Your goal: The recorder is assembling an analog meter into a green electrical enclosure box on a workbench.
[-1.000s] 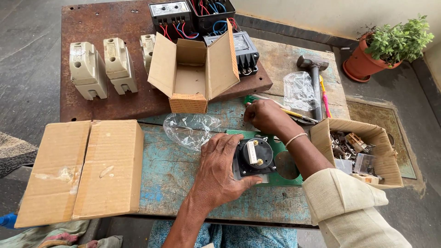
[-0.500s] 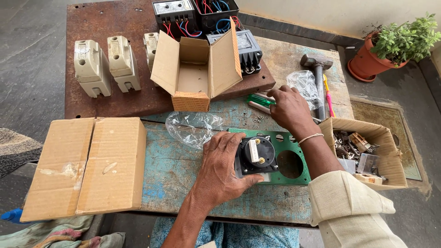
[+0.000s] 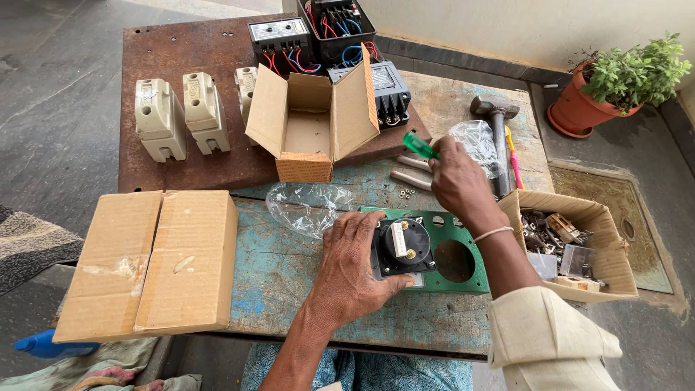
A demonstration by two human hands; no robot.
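Observation:
My left hand (image 3: pixel 352 271) rests on a black round panel meter (image 3: pixel 402 246) that sits in a green panel plate (image 3: pixel 463 279) with round cut-outs, holding it at its left side. My right hand (image 3: pixel 457 182) is raised behind the plate and grips a tool with a green handle (image 3: pixel 420 146). Small nuts (image 3: pixel 407 193) and two pale cylindrical pieces (image 3: pixel 411 178) lie on the worn blue table just below that hand.
An open cardboard box (image 3: pixel 313 123) stands behind a crumpled clear bag (image 3: pixel 308 206). A flat closed carton (image 3: pixel 148 264) lies left. At right sit a box of parts (image 3: pixel 572 246), a hammer (image 3: pixel 498 134), a plastic bag (image 3: pixel 474 141). Ceramic fuse holders (image 3: pixel 181 119), wired electrical units (image 3: pixel 311 36) on a rusty plate, a potted plant (image 3: pixel 619 80).
My right hand has lifted away from the green plate and moved back and to the right, picking up the green-handled tool. My left hand stays on the meter.

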